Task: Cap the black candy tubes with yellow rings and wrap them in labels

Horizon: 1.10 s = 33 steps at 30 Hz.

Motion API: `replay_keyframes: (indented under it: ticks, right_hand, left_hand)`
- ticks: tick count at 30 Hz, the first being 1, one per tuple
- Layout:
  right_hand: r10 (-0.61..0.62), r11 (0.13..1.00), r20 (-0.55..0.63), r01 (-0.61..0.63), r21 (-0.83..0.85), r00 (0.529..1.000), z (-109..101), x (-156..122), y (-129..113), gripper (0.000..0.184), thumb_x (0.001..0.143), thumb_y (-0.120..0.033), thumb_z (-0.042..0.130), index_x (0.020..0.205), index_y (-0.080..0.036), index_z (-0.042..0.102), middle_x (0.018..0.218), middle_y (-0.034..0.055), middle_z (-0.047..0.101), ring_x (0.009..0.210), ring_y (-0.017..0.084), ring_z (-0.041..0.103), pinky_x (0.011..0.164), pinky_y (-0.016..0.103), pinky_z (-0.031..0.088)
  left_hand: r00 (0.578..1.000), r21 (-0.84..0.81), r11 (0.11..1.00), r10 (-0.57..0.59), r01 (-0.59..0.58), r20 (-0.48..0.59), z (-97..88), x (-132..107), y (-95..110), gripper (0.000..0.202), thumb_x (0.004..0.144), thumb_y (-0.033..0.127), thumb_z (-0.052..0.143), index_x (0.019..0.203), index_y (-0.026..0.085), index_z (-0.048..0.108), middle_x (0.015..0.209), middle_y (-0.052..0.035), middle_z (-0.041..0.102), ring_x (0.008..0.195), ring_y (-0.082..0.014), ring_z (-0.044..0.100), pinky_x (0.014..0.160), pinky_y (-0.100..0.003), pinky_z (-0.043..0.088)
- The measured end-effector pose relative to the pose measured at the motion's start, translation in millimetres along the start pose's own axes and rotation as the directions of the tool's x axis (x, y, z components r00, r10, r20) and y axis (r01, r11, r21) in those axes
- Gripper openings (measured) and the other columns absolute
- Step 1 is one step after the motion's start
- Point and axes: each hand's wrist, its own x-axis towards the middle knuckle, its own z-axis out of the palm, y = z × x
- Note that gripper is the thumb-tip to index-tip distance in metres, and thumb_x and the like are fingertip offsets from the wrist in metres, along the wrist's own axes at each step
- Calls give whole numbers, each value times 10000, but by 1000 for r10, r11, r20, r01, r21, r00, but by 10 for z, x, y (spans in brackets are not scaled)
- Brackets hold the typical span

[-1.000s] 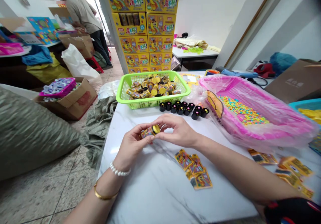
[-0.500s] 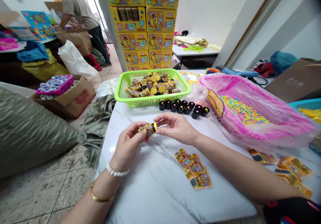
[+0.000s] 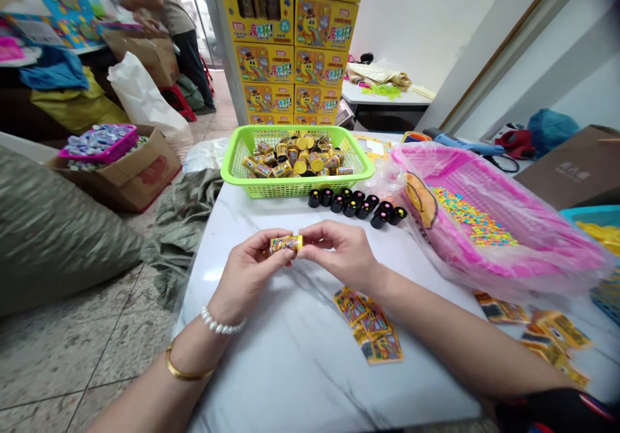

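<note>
Between my hands, above the marbled table (image 3: 271, 368), lies a small candy tube (image 3: 281, 244) on its side, with a printed yellow wrapper and a yellow cap at its right end. My left hand (image 3: 252, 268) is closed around the tube's body. The fingertips of my right hand (image 3: 346, 252) pinch the yellow cap. Beyond them stand several small black cups (image 3: 351, 207), some showing a pink or yellow candy on top. Printed yellow wrappers (image 3: 372, 324) lie overlapping under my right forearm.
A green basket (image 3: 252, 187) of finished-looking tubes stands at the back of the table. On the right is a pink basket (image 3: 508, 161) lined with plastic, holding colourful candy beads (image 3: 472, 216). Yellow boxes (image 3: 264, 64) are stacked behind; a co-worker (image 3: 169, 6) stands far left.
My right fingers have closed in on the yellow cap. The tube has turned more level, its label now facing me. The camera view has tilted slightly down.
</note>
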Motion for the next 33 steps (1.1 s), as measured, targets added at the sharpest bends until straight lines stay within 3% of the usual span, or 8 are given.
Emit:
replay_keyframes:
  ticks: [3, 10, 15, 19, 22, 26, 30, 33]
  right_hand:
    - [230, 963, 92, -240, 121, 969, 15, -9, -42, 228, 827, -379, 699, 872, -156, 711, 749, 35, 724, 650, 135, 676, 636, 274, 581]
    - [254, 908, 196, -303, 290, 947, -193, 129, -43, 278, 746, -326, 768, 985, -185, 744, 996, 57, 694, 670, 108, 631, 545, 239, 553]
    - [238, 908, 221, -298, 296, 946, -188, 147, 11, 161, 756, -301, 759, 847, -168, 764, 812, 34, 694, 661, 108, 622, 631, 257, 551]
    - [125, 983, 206, -148, 105, 971, -77, 44, -45, 338, 736, -276, 764, 1063, -200, 725, 968, 55, 695, 764, 133, 645, 661, 265, 560]
    - [18, 990, 174, 6, -138, 985, -11, 37, -66, 281, 765, -223, 703, 1044, -200, 723, 921, 49, 706, 742, 129, 642, 627, 240, 545]
    - [94, 951, 88, -63, -302, 992, -140, 465, -56, 191, 798, -252, 651, 956, -172, 721, 820, 32, 719, 612, 113, 633, 565, 235, 523]
    - [136, 956, -86, -154, -251, 987, -457, 1040, -151, 430, 832, -377, 644, 1216, -186, 615, 925, 39, 723, 604, 132, 664, 506, 247, 505]
    - [15, 858, -107, -68, -509, 994, -552, 1063, -249, 245, 853, -386, 630, 949, -179, 720, 706, 5, 700, 562, 129, 631, 556, 254, 478]
  left_hand:
    - [999, -1, 1000, -12, 12, 43, 10, -3, 7, 250, 743, 256, 793, 952, 149, 708, 806, -27, 717, 701, -123, 625, 681, -238, 502]
    - [985, -162, 977, -120, 139, 123, 4, 11, 17, 263, 761, 270, 777, 977, 143, 698, 812, -41, 718, 671, -118, 627, 622, -223, 497]
    - [966, -182, 958, -191, 222, 174, 23, 14, 32, 262, 755, 299, 783, 943, 131, 710, 789, -48, 719, 652, -114, 626, 591, -208, 490]
    - [960, -208, 942, -239, 265, 143, 7, 26, 17, 283, 754, 369, 777, 857, 116, 704, 689, -37, 689, 596, -101, 607, 525, -182, 463]
    - [957, -168, 945, -263, 281, 120, 5, 24, -5, 324, 758, 382, 767, 911, 116, 664, 718, -42, 684, 591, -120, 628, 512, -203, 484]
    - [973, -90, 969, -231, 228, -15, 26, 18, 6, 406, 757, 371, 755, 1043, 137, 586, 911, -77, 695, 616, -142, 660, 487, -232, 496]
    - [980, 22, 979, -201, 201, -3, 35, 23, 29, 369, 752, 415, 738, 939, 123, 611, 857, -81, 692, 564, -125, 620, 450, -221, 456]
    - [982, 118, 975, -189, 188, -5, 26, 28, 24, 352, 752, 437, 721, 880, 120, 638, 773, -71, 689, 503, -106, 566, 431, -212, 420]
